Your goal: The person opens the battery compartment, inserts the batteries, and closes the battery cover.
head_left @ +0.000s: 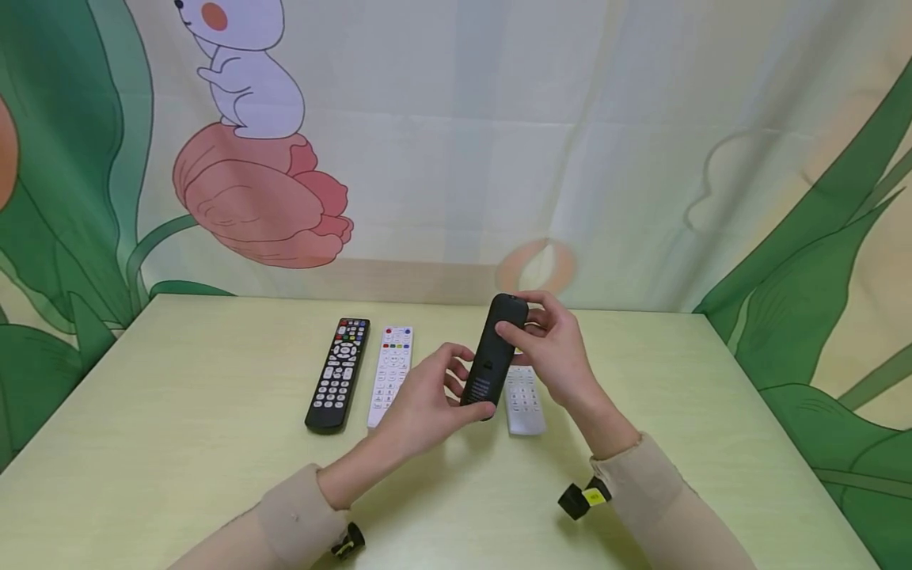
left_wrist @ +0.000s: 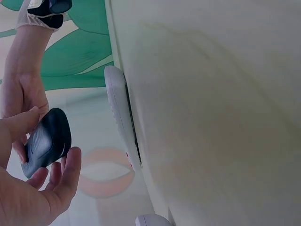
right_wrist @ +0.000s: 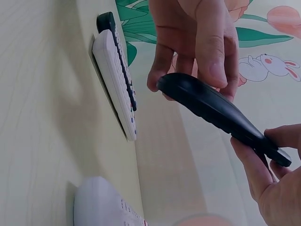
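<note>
Both hands hold a black remote control (head_left: pixel 492 356) above the table, its plain back turned up toward the head camera. My left hand (head_left: pixel 423 400) grips its lower end, thumb along the edge. Higher up, my right hand (head_left: pixel 556 344) pinches the upper end, with the thumb on the back. In the right wrist view the black remote (right_wrist: pixel 211 108) tilts between the hands; a thin dark piece (right_wrist: pixel 263 159) shows beside its end by the right fingers, and I cannot tell what it is. The remote's button side faces away from the head view.
On the pale table (head_left: pixel 214 475) lie a black remote (head_left: pixel 338 376) and a white remote (head_left: pixel 392 364) on the left, the white one partly behind my left hand. Another white remote (head_left: pixel 525 404) lies below the right hand. A printed curtain (head_left: pixel 427 158) hangs behind.
</note>
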A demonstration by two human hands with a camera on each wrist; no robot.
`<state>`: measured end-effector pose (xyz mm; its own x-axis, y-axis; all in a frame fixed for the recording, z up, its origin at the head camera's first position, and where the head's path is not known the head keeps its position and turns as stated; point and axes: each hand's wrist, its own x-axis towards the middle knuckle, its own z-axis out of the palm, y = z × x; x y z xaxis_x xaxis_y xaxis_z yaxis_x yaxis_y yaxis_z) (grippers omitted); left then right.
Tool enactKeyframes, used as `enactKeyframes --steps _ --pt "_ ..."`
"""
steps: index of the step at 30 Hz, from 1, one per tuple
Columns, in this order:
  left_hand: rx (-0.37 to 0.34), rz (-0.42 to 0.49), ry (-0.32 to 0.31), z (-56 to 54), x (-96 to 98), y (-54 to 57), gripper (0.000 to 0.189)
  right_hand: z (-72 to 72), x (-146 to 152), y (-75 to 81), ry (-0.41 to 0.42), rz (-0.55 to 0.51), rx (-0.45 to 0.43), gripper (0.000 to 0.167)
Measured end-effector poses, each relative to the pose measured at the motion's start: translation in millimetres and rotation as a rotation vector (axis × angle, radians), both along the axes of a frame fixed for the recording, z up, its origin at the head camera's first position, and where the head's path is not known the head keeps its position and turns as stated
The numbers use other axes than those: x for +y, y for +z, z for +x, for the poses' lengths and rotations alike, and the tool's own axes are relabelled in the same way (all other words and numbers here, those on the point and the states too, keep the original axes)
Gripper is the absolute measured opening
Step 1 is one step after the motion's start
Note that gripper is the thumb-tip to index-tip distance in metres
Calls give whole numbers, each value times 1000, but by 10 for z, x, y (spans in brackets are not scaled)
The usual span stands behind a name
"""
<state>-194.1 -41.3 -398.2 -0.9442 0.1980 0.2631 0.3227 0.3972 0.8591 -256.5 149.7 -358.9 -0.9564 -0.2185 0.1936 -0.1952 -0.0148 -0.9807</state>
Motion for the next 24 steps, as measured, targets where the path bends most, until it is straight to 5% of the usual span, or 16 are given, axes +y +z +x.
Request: enactKeyframes --steps 12,24 --pt "99 -150 68 43 34 31 70 40 -52 -10 -16 -27 -13 48" --pt "21 -102 75 29 -4 47 64 15 -7 -28 78 -15 33 50"
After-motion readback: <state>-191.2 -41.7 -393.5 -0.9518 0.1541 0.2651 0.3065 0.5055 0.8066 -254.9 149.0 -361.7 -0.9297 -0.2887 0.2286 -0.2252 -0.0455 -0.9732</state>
